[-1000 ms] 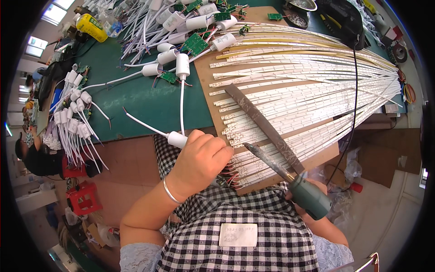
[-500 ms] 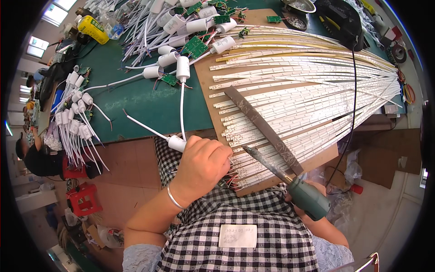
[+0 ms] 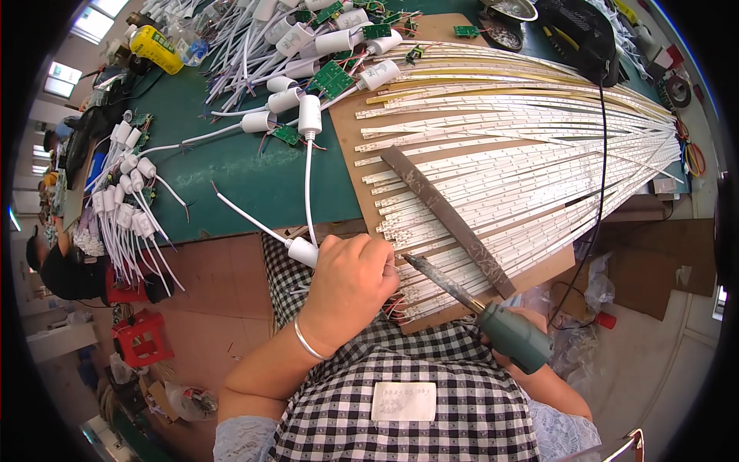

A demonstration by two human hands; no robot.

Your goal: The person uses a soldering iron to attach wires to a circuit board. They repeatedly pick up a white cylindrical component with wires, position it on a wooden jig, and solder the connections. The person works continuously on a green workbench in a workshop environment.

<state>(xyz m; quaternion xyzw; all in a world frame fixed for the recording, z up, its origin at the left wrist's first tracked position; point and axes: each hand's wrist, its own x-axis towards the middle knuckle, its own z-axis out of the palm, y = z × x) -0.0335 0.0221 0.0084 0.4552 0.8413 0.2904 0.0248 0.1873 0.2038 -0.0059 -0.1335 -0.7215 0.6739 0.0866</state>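
Note:
My left hand (image 3: 350,281) is closed, its thumb and fingertips pinched at the near left ends of the white LED strips (image 3: 493,185). A white cylindrical end cap (image 3: 302,252) with a cord pokes out from its left side; the wires inside the fist are hidden. My right hand (image 3: 536,317), mostly behind the tool, is wrapped round the green handle of a soldering iron (image 3: 523,337). The iron's dark tip points up and left, close to my left fingertips; contact cannot be made out. A rusty flat metal bar (image 3: 446,219) lies across the strips.
White corded caps with green circuit boards (image 3: 332,80) crowd the far table, and another bundle (image 3: 127,200) hangs at its left edge. A black cord (image 3: 602,154) crosses the strips on the right. A red stool (image 3: 144,339) and a person (image 3: 69,269) are at left.
My left hand has shifted slightly right with the end cap. The soldering iron has moved a little left, bringing its tip nearer to my left fingertips.

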